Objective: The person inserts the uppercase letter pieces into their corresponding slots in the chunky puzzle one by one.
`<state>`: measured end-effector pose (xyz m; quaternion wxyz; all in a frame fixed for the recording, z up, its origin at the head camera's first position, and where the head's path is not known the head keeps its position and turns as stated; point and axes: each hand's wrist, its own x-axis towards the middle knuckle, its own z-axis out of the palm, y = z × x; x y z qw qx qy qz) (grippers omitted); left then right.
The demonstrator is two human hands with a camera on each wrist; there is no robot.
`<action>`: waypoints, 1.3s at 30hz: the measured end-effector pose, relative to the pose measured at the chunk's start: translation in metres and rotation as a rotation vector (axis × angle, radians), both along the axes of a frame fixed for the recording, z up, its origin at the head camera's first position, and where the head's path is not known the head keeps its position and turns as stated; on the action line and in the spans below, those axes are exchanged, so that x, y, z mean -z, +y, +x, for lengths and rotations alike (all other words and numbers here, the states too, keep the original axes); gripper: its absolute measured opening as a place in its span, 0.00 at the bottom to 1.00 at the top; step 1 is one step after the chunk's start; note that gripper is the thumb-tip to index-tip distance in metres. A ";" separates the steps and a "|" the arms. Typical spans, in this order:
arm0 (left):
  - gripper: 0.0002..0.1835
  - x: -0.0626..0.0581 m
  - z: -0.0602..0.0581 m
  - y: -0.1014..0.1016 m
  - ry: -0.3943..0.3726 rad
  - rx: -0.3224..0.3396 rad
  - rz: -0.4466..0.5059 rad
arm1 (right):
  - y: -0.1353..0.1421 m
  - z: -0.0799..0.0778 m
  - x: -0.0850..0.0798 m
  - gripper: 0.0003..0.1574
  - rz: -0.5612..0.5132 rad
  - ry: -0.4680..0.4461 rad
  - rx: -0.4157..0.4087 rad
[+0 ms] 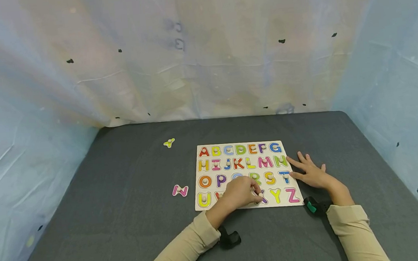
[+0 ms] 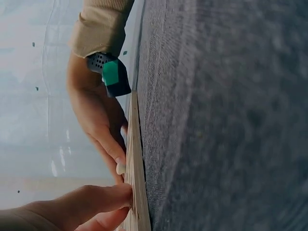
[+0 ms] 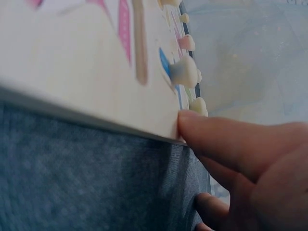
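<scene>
A wooden alphabet puzzle board [image 1: 245, 207] with knobbed, coloured letters lies in front of me. My left hand [image 1: 240, 193] reaches over its bottom row, thumb and fingers pinching the knob of the purple letter X piece [image 1: 264, 200] at the X place. This hand covers part of the letters beside it. My right hand [image 1: 312, 174] rests at the board's right edge, fingers spread. In the right wrist view its thumb [image 3: 211, 132] touches the board's corner area, near the knob [image 3: 185, 72] of a blue letter.
A yellow Y piece [image 1: 169, 142] lies on the dark grey table [image 1: 136, 236] to the left of the board's top corner. Lower down on that side lies a pink Z piece [image 1: 180, 190]. Pale sheets [image 1: 203, 64] hang around the table's back and sides.
</scene>
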<state>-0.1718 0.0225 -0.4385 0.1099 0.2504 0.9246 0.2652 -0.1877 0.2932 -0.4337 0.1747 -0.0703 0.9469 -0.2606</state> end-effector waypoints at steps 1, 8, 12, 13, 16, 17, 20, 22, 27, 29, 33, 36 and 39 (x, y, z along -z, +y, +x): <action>0.04 0.000 0.000 0.000 -0.007 -0.003 0.002 | 0.000 0.000 0.000 0.46 -0.003 0.001 0.000; 0.09 -0.006 -0.012 -0.021 -0.049 -0.028 0.107 | 0.000 0.001 0.001 0.46 -0.011 0.006 -0.005; 0.07 -0.015 -0.025 -0.046 -0.073 -0.095 0.195 | 0.000 0.001 0.001 0.46 -0.013 0.000 -0.003; 0.07 -0.017 -0.028 -0.052 -0.071 -0.113 0.213 | 0.000 0.001 0.000 0.46 -0.016 -0.002 -0.002; 0.07 -0.020 -0.039 -0.071 -0.061 -0.174 0.265 | 0.001 0.001 0.000 0.46 -0.024 -0.007 0.002; 0.07 -0.022 -0.042 -0.077 -0.058 -0.197 0.280 | 0.001 0.002 0.000 0.46 -0.024 -0.007 0.002; 0.09 -0.022 -0.053 -0.096 -0.040 -0.263 0.316 | 0.001 0.001 0.000 0.47 -0.025 -0.002 0.001; 0.09 -0.022 -0.062 -0.109 -0.024 -0.315 0.326 | 0.002 0.001 0.001 0.47 -0.025 0.000 -0.001; 0.12 -0.019 -0.084 -0.147 0.018 -0.473 0.366 | 0.001 0.001 0.002 0.46 -0.026 0.003 0.000; 0.14 -0.016 -0.093 -0.162 0.051 -0.541 0.388 | 0.001 0.001 0.002 0.46 -0.028 0.004 0.003; 0.16 -0.012 -0.106 -0.187 0.121 -0.679 0.415 | 0.000 0.002 0.001 0.46 -0.032 -0.002 0.003; 0.16 -0.010 -0.115 -0.200 0.114 -0.755 0.410 | 0.000 0.002 0.001 0.46 -0.031 -0.004 0.000; 0.16 -0.008 -0.123 -0.208 0.061 -0.806 0.370 | 0.000 0.002 0.001 0.47 -0.034 -0.002 -0.003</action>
